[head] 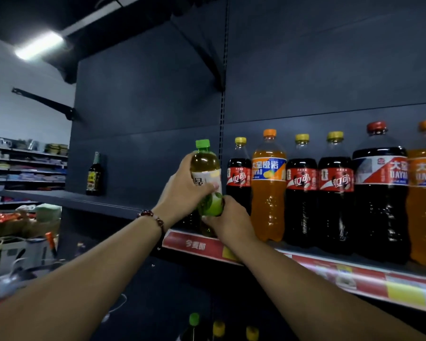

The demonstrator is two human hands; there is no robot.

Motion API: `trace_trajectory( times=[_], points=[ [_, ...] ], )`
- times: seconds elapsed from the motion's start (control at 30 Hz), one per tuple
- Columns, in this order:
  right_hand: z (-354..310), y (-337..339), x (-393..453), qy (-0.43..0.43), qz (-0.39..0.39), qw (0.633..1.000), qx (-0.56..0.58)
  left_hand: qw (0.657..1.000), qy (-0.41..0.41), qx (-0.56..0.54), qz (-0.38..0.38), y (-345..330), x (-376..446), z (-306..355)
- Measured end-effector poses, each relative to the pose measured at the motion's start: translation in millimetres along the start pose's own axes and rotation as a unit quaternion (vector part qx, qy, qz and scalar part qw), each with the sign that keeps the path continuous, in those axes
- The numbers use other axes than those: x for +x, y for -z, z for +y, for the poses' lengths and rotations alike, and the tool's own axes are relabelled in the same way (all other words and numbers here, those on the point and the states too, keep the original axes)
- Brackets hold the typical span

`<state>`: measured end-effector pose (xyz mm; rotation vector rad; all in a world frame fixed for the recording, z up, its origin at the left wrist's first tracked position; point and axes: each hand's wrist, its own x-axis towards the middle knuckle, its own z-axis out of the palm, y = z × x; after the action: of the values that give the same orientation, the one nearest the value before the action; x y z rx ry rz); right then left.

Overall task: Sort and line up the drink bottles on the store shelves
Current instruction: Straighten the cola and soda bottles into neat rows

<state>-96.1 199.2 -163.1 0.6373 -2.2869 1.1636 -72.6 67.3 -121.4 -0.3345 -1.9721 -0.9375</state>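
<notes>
Both arms outstretched, left hand (182,188) and right hand (228,217) gripping.

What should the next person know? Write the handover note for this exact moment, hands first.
Left hand: grips the green-capped tea bottle around its label.
Right hand: fingers curled round the same bottle's base, at the left end of the row on the shelf.
Done: cola bottles and orange soda bottles stand upright along the shelf, though the kinds are mixed.
Left: set the tea bottle down; group the colas and orange sodas by kind; a lone dark bottle stands apart on the left shelf section. More caps show on the shelf below.
</notes>
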Motion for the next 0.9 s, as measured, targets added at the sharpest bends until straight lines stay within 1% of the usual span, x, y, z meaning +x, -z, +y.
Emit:
trace_trajectory(
  times=[0.1, 0.2, 0.3, 0.37, 0.43, 0.53, 0.6, 0.7, 0.8, 0.9],
  points=[
    [7, -2, 7, -0.020, -0.032, 0.999, 0.007, 0.998, 0.003, 0.054, -0.011, -16, 10, -12],
    [10, 3, 5, -0.014, -0.064, 0.998, 0.004, 0.996, -0.002, 0.078, -0.030, -24, 17, -20],
    [7, 21, 3, 0.034, -0.069, 0.997, -0.033, 0.995, -0.005, 0.100, -0.025, -28, 20, -23],
    [-2, 37, 6, 0.091, -0.054, 0.988, -0.115, 0.994, -0.007, 0.112, -0.015, -31, 19, -24],
    [-14, 53, 14, 0.143, -0.027, 0.969, -0.198, 0.994, -0.013, 0.112, -0.013, -32, 16, -26],
    [-32, 72, 33, 0.196, -0.015, 0.940, -0.279, 0.987, -0.030, 0.159, -0.024, -31, 9, -31],
    [-43, 81, 45, 0.232, -0.017, 0.908, -0.347, 0.983, -0.030, 0.177, -0.039, -28, 1, -35],
    [-57, 94, 62, 0.274, 0.013, 0.852, -0.446, 0.985, -0.016, 0.163, -0.057, -29, -12, -44],
    [-67, 103, 81, 0.262, 0.033, 0.827, -0.497, 0.988, -0.014, 0.147, -0.045, -33, -23, -51],
    [-74, 105, 99, 0.218, 0.015, 0.815, -0.536, 0.990, -0.016, 0.142, -0.020, -36, -26, -56]
  ],
)
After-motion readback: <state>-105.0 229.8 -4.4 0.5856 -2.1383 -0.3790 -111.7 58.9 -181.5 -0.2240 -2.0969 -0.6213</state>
